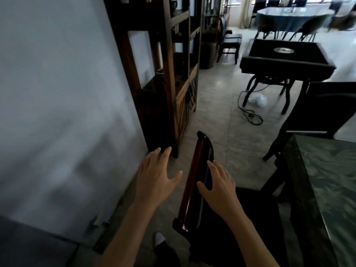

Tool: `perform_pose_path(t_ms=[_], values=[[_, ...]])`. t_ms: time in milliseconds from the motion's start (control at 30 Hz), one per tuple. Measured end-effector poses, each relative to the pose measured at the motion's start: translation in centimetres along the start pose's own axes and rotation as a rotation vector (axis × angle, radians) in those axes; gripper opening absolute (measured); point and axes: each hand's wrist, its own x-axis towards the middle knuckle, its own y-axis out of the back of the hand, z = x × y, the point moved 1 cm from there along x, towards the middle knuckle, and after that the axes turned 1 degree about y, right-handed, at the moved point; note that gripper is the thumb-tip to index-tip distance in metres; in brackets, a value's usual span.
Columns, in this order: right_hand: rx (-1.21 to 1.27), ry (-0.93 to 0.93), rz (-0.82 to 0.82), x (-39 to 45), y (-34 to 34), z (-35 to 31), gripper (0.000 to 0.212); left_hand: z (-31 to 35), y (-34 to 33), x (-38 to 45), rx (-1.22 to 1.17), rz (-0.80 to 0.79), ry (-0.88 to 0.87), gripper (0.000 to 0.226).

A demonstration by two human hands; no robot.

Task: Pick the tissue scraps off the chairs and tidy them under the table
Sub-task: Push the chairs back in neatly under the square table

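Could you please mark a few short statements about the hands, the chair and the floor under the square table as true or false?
1. The right hand rests with straight fingers on the glossy dark red-brown wooden chair back. True.
2. The left hand grips a tissue scrap. False: it is spread open and holds nothing.
3. A crumpled white wad lies on the pale tiled floor beneath the black square table. True.
4. A black cable lies coiled on top of the black square table. False: it lies on the floor beside the table's legs.
5. Both hands touch the chair back. False: the left hand is apart from it, to its left.
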Motion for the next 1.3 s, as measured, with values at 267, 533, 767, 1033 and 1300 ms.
perform_pose_path(t_ms=[267,533,767,1033,1300], values=[[-0.012,-0.216,0.102,8.6,-3.7,-1.4,0.078,-3.9,-4.6,12.7,-0.083,-0.099,-0.188,0.082],[-0.012,-0.402,0.204,14.9,-4.7,-4.2,0.076,-5.1,-6.8,21.8,-0.143,-0.2,-0.379,0.083],[-0.062,-0.521,0.318,17.2,-3.9,-3.5,0.074,-2.8,-9.0,26.6,-0.159,-0.302,-0.537,0.084],[-0.083,-0.694,0.399,19.8,-3.0,-0.9,0.076,0.9,-11.5,31.6,-0.206,-0.347,-0.705,0.082],[-0.073,-0.836,0.489,22.2,-3.2,1.7,0.076,3.9,-13.8,35.9,-0.21,-0.396,-0.853,0.08]])
